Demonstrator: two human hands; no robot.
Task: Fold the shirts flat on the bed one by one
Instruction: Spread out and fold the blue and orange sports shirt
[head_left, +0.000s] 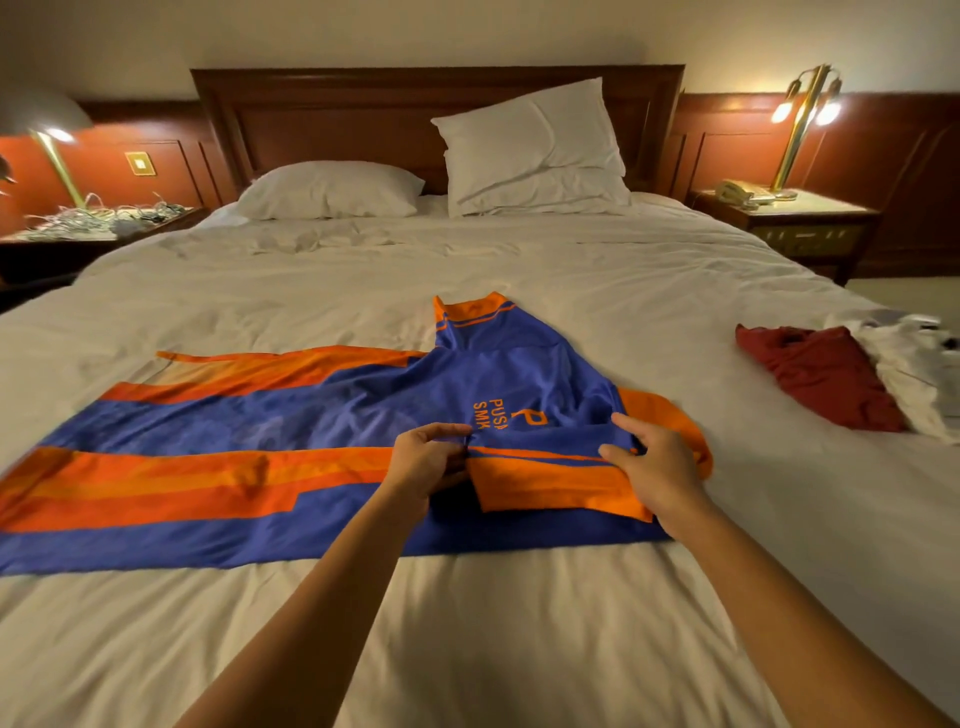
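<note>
A big blue and orange shirt (291, 421) lies spread out on the white bed (467, 623), about in the middle. Its bottom end points to the left. One sleeve (470, 317) with an orange cuff sticks out on the far side of the shirt. The other sleeve (550, 483), mostly orange, is on the near side, and both hands are on it.

The left hand (428, 457) is at the left end of that sleeve. Its fingers are curled in and pinch the cloth. The right hand (657, 467) is at the right end of the sleeve. Its thumb and fingers are bent and pinch a fold of the blue cloth there. Both arms are bare and reach out over the near part of the bed.

To the right of the shirt, well apart from it, a red shirt (826, 379) lies crumpled. Some white clothes (914, 374) lie bunched up right next to the red one, on its far right side. Far past the shirt, two white pillows (332, 189) rest by the dark wooden headboard (363, 114).
</note>
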